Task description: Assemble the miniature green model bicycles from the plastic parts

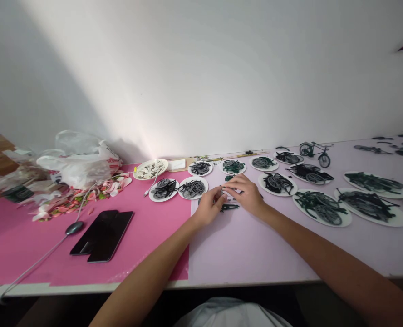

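My left hand [208, 206] and my right hand [246, 194] meet just above the lilac tabletop near the middle. Both sets of fingers are closed in a pinch around a small dark model bicycle part [223, 187]; the fingers cover most of it. Below them a dark green bicycle piece [230, 207] lies on the table. A plate of black wheels and frames [194, 187] stands just left of my left hand. Behind my hands is a plate of green parts [233, 166], and to the right a plate of black parts [277, 183].
An assembled toy bicycle [314, 152] stands at the back right, among several plates of parts. On the pink left side lie two dark phones or tablets [110, 236], a cable with a round puck [74, 228], artificial petals [82, 200] and a plastic bag [82, 163]. A wall rises behind.
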`<state>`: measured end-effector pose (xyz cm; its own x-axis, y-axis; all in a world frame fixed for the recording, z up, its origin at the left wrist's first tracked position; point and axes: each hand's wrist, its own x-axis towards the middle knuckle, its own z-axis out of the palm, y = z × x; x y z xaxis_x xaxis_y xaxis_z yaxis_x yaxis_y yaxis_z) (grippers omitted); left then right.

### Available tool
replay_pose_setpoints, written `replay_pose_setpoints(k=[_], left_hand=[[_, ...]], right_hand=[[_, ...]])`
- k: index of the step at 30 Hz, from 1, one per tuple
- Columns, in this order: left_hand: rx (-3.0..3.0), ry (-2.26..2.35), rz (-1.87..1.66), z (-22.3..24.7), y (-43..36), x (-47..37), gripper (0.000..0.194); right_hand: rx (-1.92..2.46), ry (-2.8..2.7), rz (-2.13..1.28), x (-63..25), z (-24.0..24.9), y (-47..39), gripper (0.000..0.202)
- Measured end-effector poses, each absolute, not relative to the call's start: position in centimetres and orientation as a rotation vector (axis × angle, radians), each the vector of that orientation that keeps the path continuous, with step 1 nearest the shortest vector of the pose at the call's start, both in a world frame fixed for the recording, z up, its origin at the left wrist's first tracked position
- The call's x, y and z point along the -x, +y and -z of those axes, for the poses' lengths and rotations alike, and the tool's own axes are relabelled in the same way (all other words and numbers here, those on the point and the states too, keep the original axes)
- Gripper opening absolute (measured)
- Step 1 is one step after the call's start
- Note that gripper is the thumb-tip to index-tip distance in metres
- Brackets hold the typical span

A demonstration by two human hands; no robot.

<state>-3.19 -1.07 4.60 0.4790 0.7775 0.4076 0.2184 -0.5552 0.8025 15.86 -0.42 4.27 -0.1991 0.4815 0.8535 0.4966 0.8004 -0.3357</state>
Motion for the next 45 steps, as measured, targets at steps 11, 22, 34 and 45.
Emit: replay_pose_setpoints(k=[11, 22, 34, 45], left_hand=[[-2.039, 0.826, -1.048, -4.6, -1.1, 3.2, 0.029], [-2.055, 0.835, -1.032, -4.3, -0.9, 3.3, 0.032], [-2.145, 0.915, -0.994, -4.0, -0.2, 3.3, 0.029], [-1.914, 0.825, -1.048, -4.9, -0.9, 3.1, 0.054]], right_hand=[[0.733, -1.842, 0.012, -15.9, -4.3, -0.5, 0.015], [0.720, -1.840, 0.036, -15.9, -4.2, -0.4, 0.013], [0.725, -1.936, 0.039, -16.3, -3.9, -0.1, 0.014], [0.721, -1.932, 0.062, -15.9, -4.3, -0.7, 0.015]])
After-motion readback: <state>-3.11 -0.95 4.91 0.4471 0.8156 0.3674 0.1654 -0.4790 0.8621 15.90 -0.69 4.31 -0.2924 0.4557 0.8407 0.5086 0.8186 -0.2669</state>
